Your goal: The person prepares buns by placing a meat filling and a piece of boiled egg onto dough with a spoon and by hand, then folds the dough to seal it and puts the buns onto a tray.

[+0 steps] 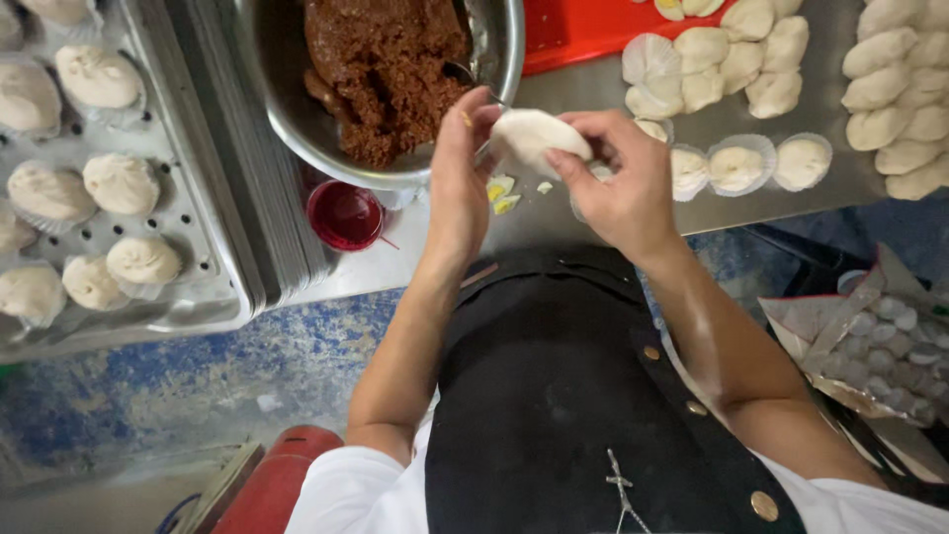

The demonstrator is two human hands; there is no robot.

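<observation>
Dough [539, 133] lies between both hands, long axis left-right, pinched by the right hand [618, 188] and left hand [460, 168].

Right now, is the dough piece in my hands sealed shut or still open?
Cannot tell. The dough piece looks folded into a rounded shape between both hands, but the fingers cover its edge.

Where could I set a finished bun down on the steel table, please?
Bare steel shows between the metal bowl and the bun pile, just beyond both hands holding the dough. The perforated tray is crowded, though gaps remain along its right side. The table's right end is packed with dough pieces.
</observation>
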